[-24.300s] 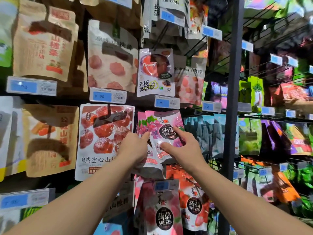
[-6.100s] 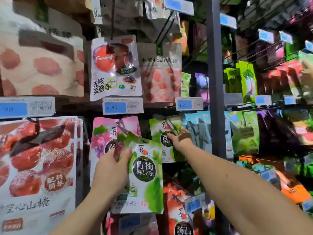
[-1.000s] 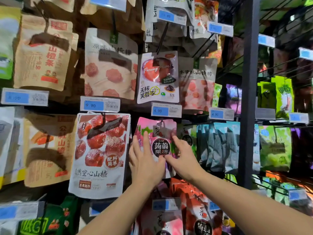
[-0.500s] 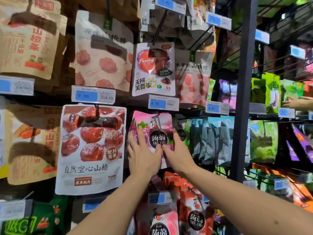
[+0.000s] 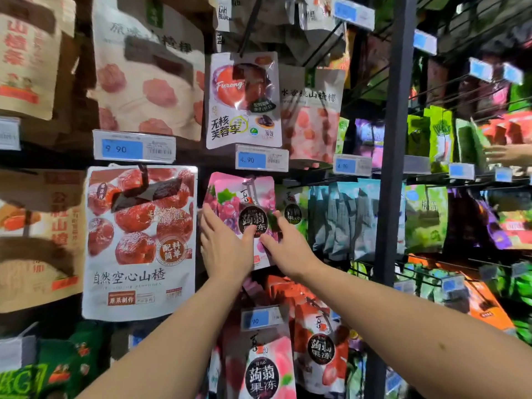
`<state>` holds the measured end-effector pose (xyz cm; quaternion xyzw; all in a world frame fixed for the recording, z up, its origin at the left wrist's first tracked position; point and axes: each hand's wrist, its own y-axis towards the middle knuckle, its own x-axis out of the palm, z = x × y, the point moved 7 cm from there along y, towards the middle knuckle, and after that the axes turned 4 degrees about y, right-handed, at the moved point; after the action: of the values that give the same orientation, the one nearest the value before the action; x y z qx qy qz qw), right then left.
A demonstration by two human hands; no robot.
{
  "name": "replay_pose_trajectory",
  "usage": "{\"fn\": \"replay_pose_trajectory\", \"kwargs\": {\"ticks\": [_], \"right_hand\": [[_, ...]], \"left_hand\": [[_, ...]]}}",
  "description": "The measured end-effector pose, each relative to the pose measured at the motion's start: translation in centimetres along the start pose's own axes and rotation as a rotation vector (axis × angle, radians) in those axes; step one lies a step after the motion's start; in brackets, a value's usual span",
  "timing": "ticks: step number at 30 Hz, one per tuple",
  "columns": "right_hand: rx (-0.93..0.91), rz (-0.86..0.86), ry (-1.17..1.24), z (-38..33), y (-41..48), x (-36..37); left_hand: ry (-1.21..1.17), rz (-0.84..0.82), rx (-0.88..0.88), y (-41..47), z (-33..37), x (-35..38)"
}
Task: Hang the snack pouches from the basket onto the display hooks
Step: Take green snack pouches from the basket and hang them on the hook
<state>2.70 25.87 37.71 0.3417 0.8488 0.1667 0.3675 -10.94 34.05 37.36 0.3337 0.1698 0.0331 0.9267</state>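
A pink grape-jelly pouch (image 5: 241, 203) hangs on a display hook (image 5: 253, 184) in the middle row, below a blue 4.90 price tag (image 5: 261, 160). My left hand (image 5: 223, 244) lies flat on the pouch's lower left, fingers straight. My right hand (image 5: 286, 246) rests against its lower right side, fingers extended. Neither hand grips it. A green jelly pouch (image 5: 292, 211) hangs just to the right. The basket is out of view.
A large hawthorn pouch (image 5: 138, 243) hangs to the left. Peach jelly pouches (image 5: 262, 367) hang below. A dark upright post (image 5: 393, 139) divides the rack; teal pouches (image 5: 342, 220) hang beside it. Another person's hand (image 5: 506, 154) reaches in at far right.
Both hands stay pressed on the pink pouch, barely shifted. The view has moved slightly closer and upward. The other person's hand at the right edge remains in view.
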Motion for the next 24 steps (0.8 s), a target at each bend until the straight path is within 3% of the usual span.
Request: {"fn": "replay_pose_trajectory", "kwargs": {"ticks": [6,10,14,21,24], "right_hand": [[0.008,0.032,-0.023,-0.1,-2.8,-1.8],[0.079,0.078,-0.056,0.7,-5.8,-3.7],[0.151,0.115,-0.182,1.4,-11.2,-6.1],[0.403,0.109,-0.35,3.9,-23.1,-11.0],[0.47,0.11,-0.411,3.9,-28.8,-12.6]], "left_hand": [[0.036,0.188,0.245,-3.1,2.4,-1.3],[-0.041,0.136,0.342,-6.7,3.5,-1.5],[-0.113,-0.063,0.402,-10.9,4.4,0.5],[-0.269,-0.597,0.173,-21.1,4.1,3.1],[-0.217,-0.777,0.161,-26.3,3.8,2.4]]}}
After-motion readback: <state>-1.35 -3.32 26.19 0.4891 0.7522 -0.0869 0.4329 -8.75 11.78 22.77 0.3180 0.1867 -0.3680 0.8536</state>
